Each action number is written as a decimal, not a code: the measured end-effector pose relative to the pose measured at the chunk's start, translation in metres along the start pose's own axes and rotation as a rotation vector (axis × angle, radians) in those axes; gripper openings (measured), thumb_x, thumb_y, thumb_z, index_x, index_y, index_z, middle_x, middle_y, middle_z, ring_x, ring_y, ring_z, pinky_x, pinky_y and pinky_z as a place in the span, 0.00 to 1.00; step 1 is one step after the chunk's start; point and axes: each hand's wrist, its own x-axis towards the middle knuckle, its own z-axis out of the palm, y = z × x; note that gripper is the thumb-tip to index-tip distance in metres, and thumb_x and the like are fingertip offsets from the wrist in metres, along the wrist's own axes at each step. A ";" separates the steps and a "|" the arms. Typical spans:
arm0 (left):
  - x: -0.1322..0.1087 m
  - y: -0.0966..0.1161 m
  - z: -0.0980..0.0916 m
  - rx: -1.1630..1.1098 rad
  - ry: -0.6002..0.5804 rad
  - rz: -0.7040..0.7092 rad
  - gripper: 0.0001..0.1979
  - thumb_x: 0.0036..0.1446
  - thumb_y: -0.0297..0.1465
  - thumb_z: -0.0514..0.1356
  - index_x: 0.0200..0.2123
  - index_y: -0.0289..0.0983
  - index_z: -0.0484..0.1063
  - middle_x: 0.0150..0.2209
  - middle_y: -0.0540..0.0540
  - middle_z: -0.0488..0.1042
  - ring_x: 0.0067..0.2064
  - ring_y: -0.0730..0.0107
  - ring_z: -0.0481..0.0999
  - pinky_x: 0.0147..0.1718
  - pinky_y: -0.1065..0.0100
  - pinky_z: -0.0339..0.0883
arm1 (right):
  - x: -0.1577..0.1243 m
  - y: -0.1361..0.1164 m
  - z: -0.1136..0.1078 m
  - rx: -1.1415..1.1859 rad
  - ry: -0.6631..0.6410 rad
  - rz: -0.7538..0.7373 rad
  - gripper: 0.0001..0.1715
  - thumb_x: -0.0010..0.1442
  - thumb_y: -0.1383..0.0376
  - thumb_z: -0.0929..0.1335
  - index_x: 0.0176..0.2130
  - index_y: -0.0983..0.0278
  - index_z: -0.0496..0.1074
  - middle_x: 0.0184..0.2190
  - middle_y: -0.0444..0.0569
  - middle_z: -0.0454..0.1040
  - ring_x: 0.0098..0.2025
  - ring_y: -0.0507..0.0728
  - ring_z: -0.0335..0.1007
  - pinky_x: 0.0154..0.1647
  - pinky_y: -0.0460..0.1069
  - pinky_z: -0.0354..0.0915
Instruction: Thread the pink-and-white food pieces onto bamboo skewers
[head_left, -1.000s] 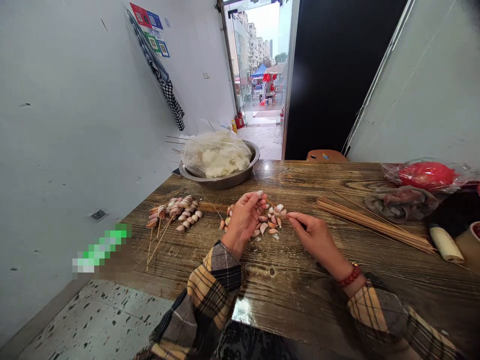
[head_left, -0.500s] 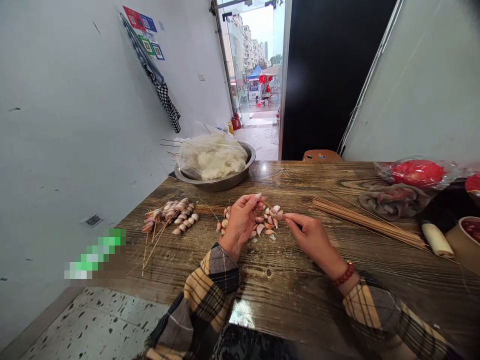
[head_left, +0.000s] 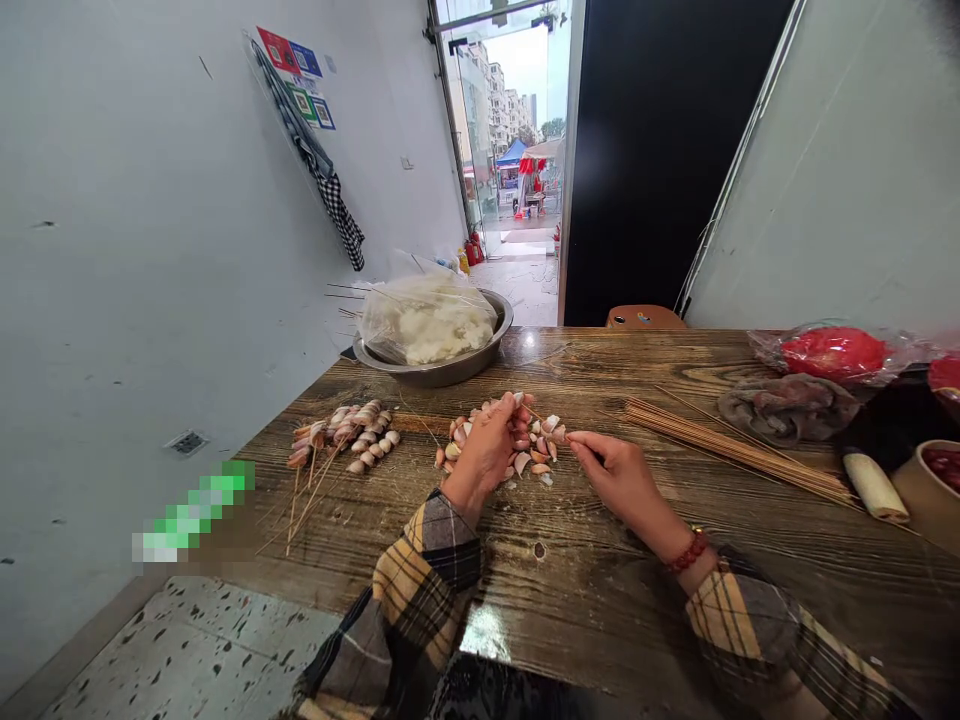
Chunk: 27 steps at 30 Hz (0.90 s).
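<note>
My left hand [head_left: 491, 445] is closed around garlic cloves threaded on a thin bamboo skewer, held just above a loose pile of garlic cloves [head_left: 536, 452] on the wooden table [head_left: 600, 560]. My right hand [head_left: 615, 470] is pinched on the near end of that skewer, right of the pile. Finished garlic skewers [head_left: 345, 435] lie in a row to the left of my hands.
A metal basin [head_left: 442, 365] with a plastic bag of white food stands at the back left. A bundle of bare bamboo skewers [head_left: 739, 450] lies to the right, beside a grey cloth [head_left: 787, 408], a red bagged item [head_left: 832, 352] and a cup [head_left: 930, 480]. A wall runs close on the left.
My left hand has closed further over the cloves and slid slightly toward my right hand. The pile and finished skewers stay where they were.
</note>
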 end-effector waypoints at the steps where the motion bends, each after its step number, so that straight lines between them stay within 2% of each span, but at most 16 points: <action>1: 0.000 0.000 0.000 0.006 0.005 0.005 0.25 0.43 0.46 0.69 0.37 0.31 0.75 0.26 0.51 0.67 0.24 0.81 0.63 0.21 0.75 0.60 | 0.000 0.000 0.000 0.003 -0.001 -0.007 0.17 0.64 0.61 0.61 0.43 0.61 0.78 0.41 0.49 0.80 0.42 0.60 0.77 0.41 0.52 0.70; 9: 0.000 -0.001 0.001 0.012 0.030 0.031 0.22 0.42 0.43 0.70 0.35 0.32 0.77 0.22 0.55 0.57 0.23 0.81 0.58 0.19 0.76 0.58 | 0.000 -0.001 -0.002 0.006 -0.002 -0.053 0.16 0.64 0.62 0.62 0.43 0.62 0.78 0.43 0.50 0.80 0.44 0.59 0.77 0.44 0.52 0.70; 17: 0.000 -0.005 0.002 0.027 0.021 0.062 0.20 0.42 0.42 0.70 0.34 0.33 0.77 0.22 0.55 0.57 0.24 0.81 0.58 0.21 0.76 0.58 | -0.001 -0.002 -0.001 -0.032 0.027 -0.076 0.17 0.64 0.63 0.61 0.43 0.61 0.78 0.43 0.50 0.80 0.43 0.60 0.77 0.44 0.53 0.71; 21: 0.002 -0.007 0.001 0.045 0.023 0.089 0.17 0.43 0.42 0.69 0.31 0.33 0.77 0.22 0.54 0.59 0.23 0.80 0.57 0.20 0.75 0.56 | -0.002 -0.002 0.001 -0.014 0.026 -0.058 0.17 0.64 0.63 0.61 0.43 0.61 0.78 0.43 0.50 0.80 0.44 0.60 0.77 0.45 0.53 0.70; 27: 0.001 -0.007 0.001 0.108 0.036 0.079 0.18 0.45 0.43 0.68 0.31 0.34 0.77 0.23 0.53 0.61 0.23 0.80 0.60 0.20 0.76 0.58 | -0.003 -0.001 0.003 0.034 0.011 -0.025 0.17 0.64 0.62 0.62 0.43 0.60 0.78 0.43 0.49 0.80 0.44 0.60 0.76 0.46 0.54 0.69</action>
